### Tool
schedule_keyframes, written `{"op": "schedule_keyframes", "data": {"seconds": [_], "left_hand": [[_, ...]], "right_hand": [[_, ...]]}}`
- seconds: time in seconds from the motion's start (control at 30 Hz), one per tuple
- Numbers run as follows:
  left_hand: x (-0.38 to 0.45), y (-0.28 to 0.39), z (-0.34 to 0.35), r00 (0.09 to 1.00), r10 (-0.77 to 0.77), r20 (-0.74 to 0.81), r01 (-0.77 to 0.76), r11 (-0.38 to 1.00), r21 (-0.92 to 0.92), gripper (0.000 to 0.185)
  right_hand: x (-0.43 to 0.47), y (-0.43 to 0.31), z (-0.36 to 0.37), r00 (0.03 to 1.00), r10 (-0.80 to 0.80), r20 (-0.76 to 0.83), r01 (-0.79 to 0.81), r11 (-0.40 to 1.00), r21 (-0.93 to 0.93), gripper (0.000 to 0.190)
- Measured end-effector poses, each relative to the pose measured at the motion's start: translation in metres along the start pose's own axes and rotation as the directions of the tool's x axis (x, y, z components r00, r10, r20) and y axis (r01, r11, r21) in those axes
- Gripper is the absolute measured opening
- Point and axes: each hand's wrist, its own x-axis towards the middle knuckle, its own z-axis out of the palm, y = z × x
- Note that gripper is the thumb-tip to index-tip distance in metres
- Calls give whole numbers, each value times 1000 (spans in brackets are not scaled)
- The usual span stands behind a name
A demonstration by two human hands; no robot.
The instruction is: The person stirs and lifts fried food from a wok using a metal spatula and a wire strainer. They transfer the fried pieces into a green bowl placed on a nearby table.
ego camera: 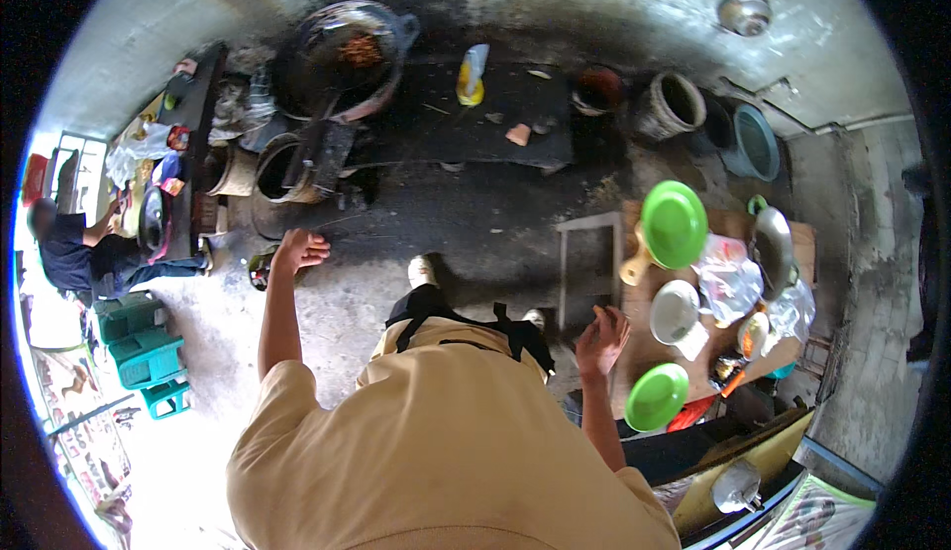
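My left hand (pixel 302 250) is raised over the concrete floor, holding nothing, with its fingers loosely bent. My right hand (pixel 602 342) hangs beside the left edge of a wooden table (pixel 631 371) and is empty, fingers apart. Nearest to it on that table are a green plate (pixel 657 397), a white bowl (pixel 674 312) and a wooden-handled tool (pixel 634 260), partly under another green plate (pixel 674 224). Clear plastic bags (pixel 728 279) and a metal pan (pixel 773 253) lie farther right. Ahead, a large wok (pixel 312 67) holds reddish-brown food (pixel 360 51).
A dark low platform (pixel 461 134) bears a yellow-filled plastic bottle (pixel 471 83). Buckets (pixel 672 108) stand along the wall. A metal frame (pixel 562 267) stands left of the table. At the far left, a person (pixel 67 245) sits near teal stools (pixel 148 357).
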Motion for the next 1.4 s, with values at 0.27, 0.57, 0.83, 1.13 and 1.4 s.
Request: {"op": "schedule_keyframes", "data": {"seconds": [0.27,0.57,0.83,1.13,1.4], "left_hand": [[58,67,-130,976,196,-91,-212,950,-227,55],[79,117,-94,961,88,264,25,917,-397,38],[76,154,-112,950,-1,314,174,832,-527,24],[64,171,-116,882,180,435,108,822,-559,27],[18,153,-171,817,197,542,65,902,-427,23]], "right_hand": [[72,-198,133,976,-27,215,-60,920,388,20],[126,-321,214,808,-111,579,-319,744,587,26],[214,-417,282,666,-369,648,-320,643,696,27],[224,-546,371,842,-135,523,-178,845,504,64],[218,-643,396,507,270,819,-862,133,489,78]]}}
